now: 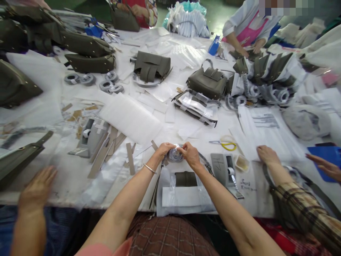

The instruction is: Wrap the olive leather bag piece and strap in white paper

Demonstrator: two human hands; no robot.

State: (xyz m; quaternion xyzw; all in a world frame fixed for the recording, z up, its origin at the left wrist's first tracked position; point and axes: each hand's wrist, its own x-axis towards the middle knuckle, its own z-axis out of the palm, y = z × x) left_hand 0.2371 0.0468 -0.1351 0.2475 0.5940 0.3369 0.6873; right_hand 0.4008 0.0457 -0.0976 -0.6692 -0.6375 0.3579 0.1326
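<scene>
My left hand (pixel 165 150) and my right hand (pixel 190 153) meet at a coiled strap (pixel 175 155) wrapped in clear film. Fingers of both hands are pinched at its upper edge, where a small white piece shows between them; I cannot make out whether it is tape or paper. Between my forearms, near the table's front edge, lies an olive bag (pixel 185 179) partly covered by white foam sheet (pixel 183 197) and clear plastic. A strap runs from beside the coil down along the bag's right side.
Right of the bag are a grey tape dispenser (pixel 222 169), yellow-handled scissors (pixel 227 145) and a small square dish (pixel 242 163). Leftward lie cardboard strips (pixel 106 153) and another tape dispenser (pixel 93 133). Co-workers' hands (pixel 271 159) (pixel 38 186) rest on both sides. Several olive bags (pixel 152 67) stand behind.
</scene>
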